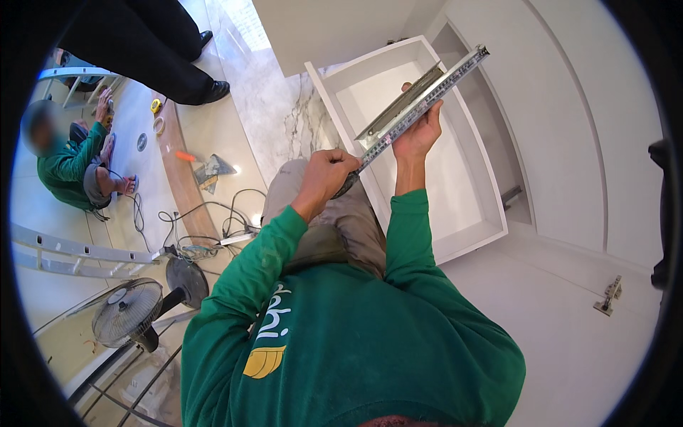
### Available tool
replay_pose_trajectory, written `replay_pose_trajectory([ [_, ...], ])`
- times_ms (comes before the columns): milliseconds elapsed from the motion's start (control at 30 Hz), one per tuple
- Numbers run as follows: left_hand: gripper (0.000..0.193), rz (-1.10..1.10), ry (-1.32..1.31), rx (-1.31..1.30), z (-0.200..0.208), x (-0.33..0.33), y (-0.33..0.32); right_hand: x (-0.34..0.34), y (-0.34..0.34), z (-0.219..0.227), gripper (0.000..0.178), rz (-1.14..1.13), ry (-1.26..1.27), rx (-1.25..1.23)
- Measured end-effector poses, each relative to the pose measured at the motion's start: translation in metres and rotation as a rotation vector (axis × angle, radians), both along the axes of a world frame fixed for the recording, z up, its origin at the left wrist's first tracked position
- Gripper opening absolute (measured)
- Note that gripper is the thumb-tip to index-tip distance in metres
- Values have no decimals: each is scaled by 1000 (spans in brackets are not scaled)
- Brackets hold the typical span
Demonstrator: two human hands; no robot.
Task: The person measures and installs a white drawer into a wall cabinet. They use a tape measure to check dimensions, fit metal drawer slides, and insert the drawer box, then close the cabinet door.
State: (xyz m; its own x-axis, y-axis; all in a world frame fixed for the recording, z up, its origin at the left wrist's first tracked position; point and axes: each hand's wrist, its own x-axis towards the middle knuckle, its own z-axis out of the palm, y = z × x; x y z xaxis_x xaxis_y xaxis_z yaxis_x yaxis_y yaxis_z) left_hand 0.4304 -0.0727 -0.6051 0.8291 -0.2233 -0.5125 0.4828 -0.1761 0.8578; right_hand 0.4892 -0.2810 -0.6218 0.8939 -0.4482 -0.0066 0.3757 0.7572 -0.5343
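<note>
A long silver drawer slide (427,99) slants over the white drawer box (466,135), its ball-bearing strip next to a wider metal channel (400,101). My right hand (420,135) supports the slide from below near its middle, with the thumb tip showing on the far side. At its near end, the fingers of my left hand (329,176) are closed in a pinch on the strip. Something dark under that hand is partly hidden. The drawer box lies in front of me and to the right, close to my knees.
White cabinet panels (569,107) stand on the right, with a metal hinge (607,295) fixed low. At left are a fan (128,312), tangled cables (206,228), a ladder (78,249) and a wooden plank (186,178). A crouching co-worker (71,160) and a standing person's legs (167,50) are nearby.
</note>
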Motion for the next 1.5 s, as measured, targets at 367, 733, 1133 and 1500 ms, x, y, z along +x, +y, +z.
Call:
replay_pose_trajectory([
  [367, 20, 0, 13, -21, 2, 3, -3, 1, -4, -12, 53, 21, -27, -11],
  [733, 19, -5, 19, 43, 4, 6, -3, 5, -4, -18, 52, 4, 5, 9],
  [1133, 23, 33, 158, -125, 3, 23, -5, 11, -3, -25, 56, -22, 54, -31],
  [1500, 24, 82, 272, -136, -2, 31, -10, 14, -5, -37, 53, 5, 84, -8],
])
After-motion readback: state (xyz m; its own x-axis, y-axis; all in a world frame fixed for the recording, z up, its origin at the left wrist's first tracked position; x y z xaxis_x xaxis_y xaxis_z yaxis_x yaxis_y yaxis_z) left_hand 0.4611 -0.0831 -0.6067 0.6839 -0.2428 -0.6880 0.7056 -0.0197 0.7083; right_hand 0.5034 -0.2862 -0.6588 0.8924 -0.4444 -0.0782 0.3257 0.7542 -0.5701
